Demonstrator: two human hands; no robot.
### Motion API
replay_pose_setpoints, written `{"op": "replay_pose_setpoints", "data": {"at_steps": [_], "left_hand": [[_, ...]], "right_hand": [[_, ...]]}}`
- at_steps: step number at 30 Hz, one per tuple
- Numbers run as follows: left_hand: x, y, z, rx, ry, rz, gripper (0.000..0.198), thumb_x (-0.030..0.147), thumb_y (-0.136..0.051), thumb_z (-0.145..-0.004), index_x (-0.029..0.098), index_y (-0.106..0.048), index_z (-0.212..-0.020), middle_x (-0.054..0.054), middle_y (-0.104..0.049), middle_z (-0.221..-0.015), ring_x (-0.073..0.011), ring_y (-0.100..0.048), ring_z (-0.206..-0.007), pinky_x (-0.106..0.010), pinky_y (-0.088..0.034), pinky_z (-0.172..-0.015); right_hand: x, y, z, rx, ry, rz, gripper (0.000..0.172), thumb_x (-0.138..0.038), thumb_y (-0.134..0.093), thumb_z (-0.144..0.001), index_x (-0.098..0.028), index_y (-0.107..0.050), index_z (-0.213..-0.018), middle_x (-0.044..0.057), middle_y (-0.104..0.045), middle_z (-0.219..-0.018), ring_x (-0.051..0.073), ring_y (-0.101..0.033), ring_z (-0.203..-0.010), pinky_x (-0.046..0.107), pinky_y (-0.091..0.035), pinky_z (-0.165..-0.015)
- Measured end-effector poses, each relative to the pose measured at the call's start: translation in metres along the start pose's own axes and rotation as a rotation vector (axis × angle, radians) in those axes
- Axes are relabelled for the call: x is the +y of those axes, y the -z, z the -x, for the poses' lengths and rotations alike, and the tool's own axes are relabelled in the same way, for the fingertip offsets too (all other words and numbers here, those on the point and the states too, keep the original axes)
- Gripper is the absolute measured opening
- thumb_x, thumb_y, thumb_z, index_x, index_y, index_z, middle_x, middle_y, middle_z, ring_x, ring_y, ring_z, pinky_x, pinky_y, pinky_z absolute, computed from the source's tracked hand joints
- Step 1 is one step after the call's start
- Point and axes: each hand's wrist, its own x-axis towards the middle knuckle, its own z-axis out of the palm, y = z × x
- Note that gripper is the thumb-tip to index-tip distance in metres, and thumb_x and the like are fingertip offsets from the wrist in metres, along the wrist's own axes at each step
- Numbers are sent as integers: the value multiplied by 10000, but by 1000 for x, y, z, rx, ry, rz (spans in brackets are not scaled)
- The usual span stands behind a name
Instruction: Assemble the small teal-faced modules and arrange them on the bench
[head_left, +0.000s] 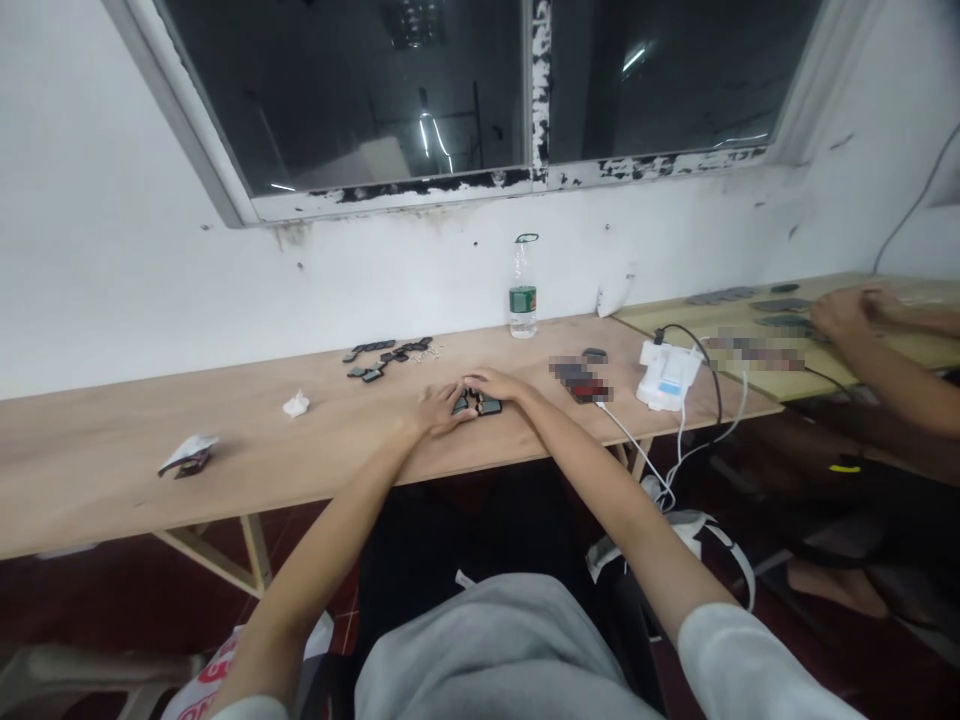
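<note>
My left hand [442, 409] lies low over the wooden table, its fingers spread across a small flat dark piece with a grey-green face [460, 405]. Beside it, my right hand [495, 384] arches over the same spot, its fingertips close to the left fingers. Just under the right hand sits another dark rectangular piece [489, 405] with a grey-green face. Several similar pieces [373, 372] are grouped farther back on the left, near small scattered pale bits [427, 350]. The fingers partly hide the nearest pieces, and their exact kind is too small to tell.
A water bottle [523, 300] stands by the wall. On the right are a blurred-out device [581, 382] and a white power strip [667, 375] with cables. A crumpled tissue [296, 403] and a wrapper [189, 455] lie left. Another person's hands [844, 312] are at the adjoining table.
</note>
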Motion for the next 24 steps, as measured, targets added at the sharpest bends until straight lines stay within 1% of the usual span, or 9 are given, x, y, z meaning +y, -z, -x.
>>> {"op": "replay_pose_setpoints", "data": {"at_steps": [5,10,12,15,18,20,21,22,24], "left_hand": [[3,0,-6,9,-27,25,757,701,-458,-933,228,-427,-1523,-186,-407,-1582,-389,-347,-1473,-598,-212,-1177],[22,7,-8,-73,4,-94,732,678,-307,-993,211,-356,-1554,-181,-339,-1620,-367,-311,-1489,-615,-240,-1157],[27,7,-8,-94,12,-129,727,673,-269,-1002,217,-333,-1565,-169,-331,-1627,-367,-313,-1482,-620,-242,-1151],[26,6,-11,-99,-6,-123,733,685,-286,-993,243,-319,-1576,-157,-327,-1630,-385,-320,-1467,-626,-233,-1150],[11,9,-19,-82,-34,-66,717,674,-344,-983,283,-318,-1583,-151,-389,-1594,-390,-349,-1446,-633,-233,-1148],[-4,15,-28,-18,-40,-5,652,627,-341,-1002,303,-359,-1567,-135,-463,-1538,-370,-404,-1412,-620,-251,-1148],[-13,19,-33,43,-36,32,613,597,-326,-1015,296,-408,-1543,-128,-499,-1506,-353,-434,-1391,-600,-267,-1150],[-22,22,-38,127,-20,71,580,565,-313,-1026,273,-479,-1499,-122,-533,-1474,-337,-454,-1374,-572,-286,-1153],[-42,27,-45,298,-6,156,528,522,-346,-1025,213,-629,-1347,-114,-621,-1368,-297,-519,-1308,-476,-346,-1143]], "right_hand": [[10,-6,-4,-19,35,208,281,-310,-571,-996,-168,-723,-1184,121,-698,-1275,243,-621,-1192,386,-427,-1094],[17,-7,-6,-116,37,419,319,-293,-453,-1046,-167,-718,-1172,125,-695,-1258,230,-596,-1212,371,-380,-1115],[19,-7,-7,-126,26,471,339,-297,-427,-1055,-154,-711,-1173,137,-684,-1268,234,-587,-1209,369,-380,-1107],[19,-5,-9,-103,12,481,342,-292,-414,-1059,-146,-707,-1158,139,-682,-1250,233,-583,-1179,365,-384,-1092],[20,2,-9,5,-21,400,332,-266,-413,-1052,-144,-719,-1094,127,-699,-1189,211,-598,-1116,343,-412,-1057],[22,11,-7,104,-62,317,316,-229,-428,-1032,-135,-728,-1059,122,-714,-1160,201,-617,-1071,327,-442,-1017],[24,16,-5,134,-88,272,287,-213,-462,-1010,-131,-735,-1047,119,-725,-1146,202,-632,-1050,318,-459,-991],[26,21,-3,136,-120,228,246,-201,-515,-977,-128,-743,-1035,115,-739,-1128,206,-648,-1027,309,-476,-963],[32,30,3,69,-192,150,185,-191,-631,-896,-129,-765,-1006,105,-766,-1078,220,-683,-973,294,-506,-899]]}}
